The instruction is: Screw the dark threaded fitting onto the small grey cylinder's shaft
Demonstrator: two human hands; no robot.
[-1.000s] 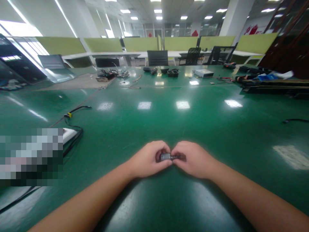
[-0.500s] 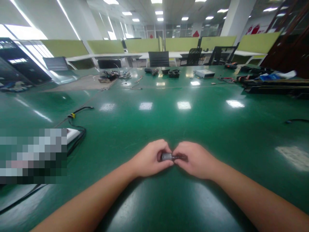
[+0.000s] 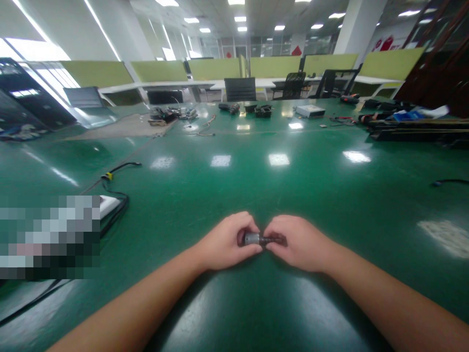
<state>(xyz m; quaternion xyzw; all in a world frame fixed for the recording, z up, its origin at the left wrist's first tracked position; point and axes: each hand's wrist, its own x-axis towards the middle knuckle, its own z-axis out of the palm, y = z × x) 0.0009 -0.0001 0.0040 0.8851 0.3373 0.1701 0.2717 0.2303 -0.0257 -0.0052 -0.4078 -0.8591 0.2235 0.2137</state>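
The left hand [image 3: 227, 242] is closed on the grey cylinder [image 3: 252, 238], thumb below and fingers curled above; the right hand [image 3: 304, 242] pinches the dark shaft [image 3: 269, 240] at the cylinder's end. The piece lies level between the two hands, near the wearer's edge of the green table [image 3: 220, 190]. Cylinder and shaft are in line and look joined, and with both hands on them the handling seems unfinished. How much is done or left cannot be told, nor whether anything is turning. The fingers hide the cylinder's far end and part of the shaft, and the joint is too small to read. At the left, pixel blocks mask most of a white object [image 3: 109, 205] beside the black cable [image 3: 119, 215].
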